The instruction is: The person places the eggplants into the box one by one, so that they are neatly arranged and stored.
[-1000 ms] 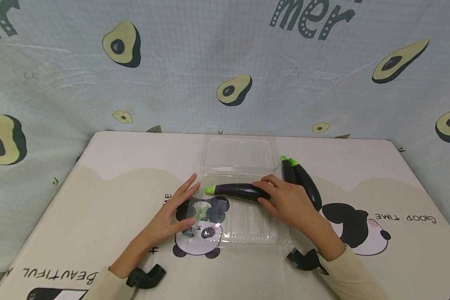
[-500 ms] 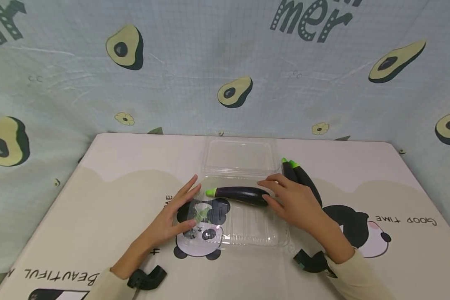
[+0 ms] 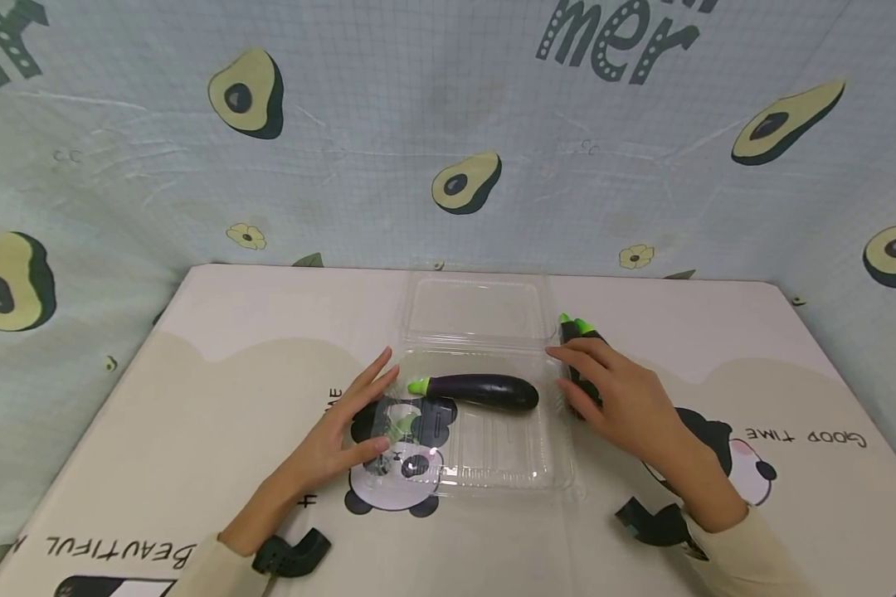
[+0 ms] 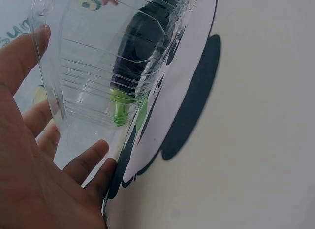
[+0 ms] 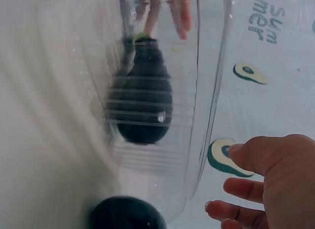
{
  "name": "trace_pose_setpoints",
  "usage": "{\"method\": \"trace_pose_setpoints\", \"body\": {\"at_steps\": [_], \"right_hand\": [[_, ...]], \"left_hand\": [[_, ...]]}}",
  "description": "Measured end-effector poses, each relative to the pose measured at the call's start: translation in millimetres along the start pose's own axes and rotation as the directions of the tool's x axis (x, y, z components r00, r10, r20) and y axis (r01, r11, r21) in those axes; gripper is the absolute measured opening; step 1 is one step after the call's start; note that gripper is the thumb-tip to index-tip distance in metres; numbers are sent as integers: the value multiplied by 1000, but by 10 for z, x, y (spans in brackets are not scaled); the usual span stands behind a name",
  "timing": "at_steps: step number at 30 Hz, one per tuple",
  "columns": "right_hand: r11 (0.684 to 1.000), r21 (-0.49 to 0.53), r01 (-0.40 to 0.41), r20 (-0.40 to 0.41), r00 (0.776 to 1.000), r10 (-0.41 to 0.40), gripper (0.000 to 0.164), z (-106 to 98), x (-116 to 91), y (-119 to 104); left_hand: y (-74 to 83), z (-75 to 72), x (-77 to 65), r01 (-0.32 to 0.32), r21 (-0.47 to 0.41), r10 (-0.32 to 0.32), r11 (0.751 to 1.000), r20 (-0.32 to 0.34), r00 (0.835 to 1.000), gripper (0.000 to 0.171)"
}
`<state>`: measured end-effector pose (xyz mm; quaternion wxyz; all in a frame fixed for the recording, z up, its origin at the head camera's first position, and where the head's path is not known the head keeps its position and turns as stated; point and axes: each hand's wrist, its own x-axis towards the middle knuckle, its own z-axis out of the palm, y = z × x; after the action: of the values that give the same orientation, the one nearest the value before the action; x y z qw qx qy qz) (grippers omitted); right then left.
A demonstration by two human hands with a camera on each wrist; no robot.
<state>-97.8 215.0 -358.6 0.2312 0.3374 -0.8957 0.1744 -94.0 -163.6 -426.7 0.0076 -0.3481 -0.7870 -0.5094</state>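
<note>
A dark purple eggplant [image 3: 485,391] with a bright green stem end lies crosswise in a clear plastic clamshell container [image 3: 508,464], whose lid [image 3: 478,303] is laid back. My left hand [image 3: 343,427] rests with spread fingers at the container's left side; in the left wrist view its fingertips meet the clear wall. Over two more eggplants [image 3: 584,327] beside the container's right edge hovers my right hand [image 3: 630,402], fingers loosely bent and apart, covering most of them. The right wrist view shows one rounded eggplant end [image 5: 125,214] below this hand, with nothing between its fingers.
The table [image 3: 224,398] has a printed cloth with panda faces and lettering. A hanging cloth [image 3: 373,108] with avocado prints closes off the back and sides. Dark wrist mounts [image 3: 293,554] are worn on both wrists.
My right hand has let go of the eggplant in the container and moved right, over the two others. The left hand has stayed in place.
</note>
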Motion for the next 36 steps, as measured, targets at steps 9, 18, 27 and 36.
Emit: {"method": "trace_pose_setpoints", "body": {"at_steps": [9,18,27,36], "right_hand": [[996,-31,-82,-56,995,80,39,-115,-168,133],[980,-62,-191,-71,980,187,47,-193,-330,245],[970,-42,-239,-96,967,234,52,-144,-483,326],[952,23,-306,-105,946,306,53,-84,-584,378]], "left_hand": [[3,0,1,-3,2,3,1000,4,1000,74],[22,-8,4,4,-3,-4,1000,3,1000,74],[31,-13,5,14,-8,-14,1000,3,1000,74],[23,-8,1,11,-1,-11,1000,3,1000,74]]}}
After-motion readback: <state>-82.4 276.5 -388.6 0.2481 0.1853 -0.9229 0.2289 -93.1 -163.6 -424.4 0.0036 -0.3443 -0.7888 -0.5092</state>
